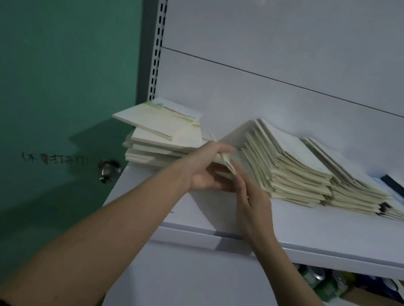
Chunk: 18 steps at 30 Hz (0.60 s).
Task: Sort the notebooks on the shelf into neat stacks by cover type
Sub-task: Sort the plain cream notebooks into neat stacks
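Early going — cream notebooks [285, 164] on the shelf [314, 231] lie slumped and fanned, unsorted. Left hand [208, 172] grips a few by the edge; right hand [251, 198] flat, fingers open, steadying them.

- A green door [50, 79] is on the left. It has a shiny round knob [108, 170] and some dark writing [54, 159] beside it.
- A gray metal post [158, 32] with little holes stands next to the door.
- The back panel [302, 42] is pale gray.
- The light is dim.
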Each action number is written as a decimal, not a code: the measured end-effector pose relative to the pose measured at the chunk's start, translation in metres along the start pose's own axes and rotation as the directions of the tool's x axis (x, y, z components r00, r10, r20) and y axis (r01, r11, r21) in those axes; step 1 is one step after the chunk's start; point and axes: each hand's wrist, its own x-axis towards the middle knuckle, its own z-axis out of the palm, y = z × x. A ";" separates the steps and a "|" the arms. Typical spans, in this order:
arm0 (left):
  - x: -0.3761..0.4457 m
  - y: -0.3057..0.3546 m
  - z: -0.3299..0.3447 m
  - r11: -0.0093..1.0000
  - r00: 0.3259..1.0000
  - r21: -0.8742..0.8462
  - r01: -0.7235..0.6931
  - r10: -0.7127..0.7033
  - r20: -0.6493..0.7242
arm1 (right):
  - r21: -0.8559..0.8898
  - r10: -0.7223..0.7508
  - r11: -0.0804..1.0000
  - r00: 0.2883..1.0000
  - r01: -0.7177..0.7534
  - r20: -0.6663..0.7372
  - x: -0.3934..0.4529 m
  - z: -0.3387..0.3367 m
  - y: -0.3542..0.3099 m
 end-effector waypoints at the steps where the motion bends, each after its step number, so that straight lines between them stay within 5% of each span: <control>1: -0.001 0.003 0.005 0.999 1.000 0.034 0.005 -0.004 -0.023 | -0.007 -0.037 0.999 0.999 0.037 0.032 0.002 -0.005 0.000; 6: -0.008 0.025 0.028 0.970 0.962 0.221 -0.104 0.155 -0.225 | -0.047 -0.166 0.985 0.986 0.166 -0.008 0.012 -0.012 -0.008; 11: -0.024 0.047 0.019 0.888 0.845 0.358 -0.289 0.413 -0.340 | -0.043 -0.014 0.999 0.970 0.004 -0.244 0.014 -0.014 -0.005; 14: -0.042 0.056 -0.007 0.874 0.767 0.349 -0.337 0.470 -0.437 | -0.215 0.082 0.975 0.993 -0.061 0.086 0.023 -0.009 0.011; 16: -0.050 0.058 -0.023 0.874 0.738 0.340 -0.347 0.478 -0.477 | -0.269 0.102 0.963 0.944 -0.015 0.315 0.038 0.000 0.015; 18: -0.057 0.057 -0.031 0.873 0.720 0.329 -0.361 0.485 -0.497 | -0.329 0.071 0.942 0.918 0.067 0.391 0.058 0.010 0.013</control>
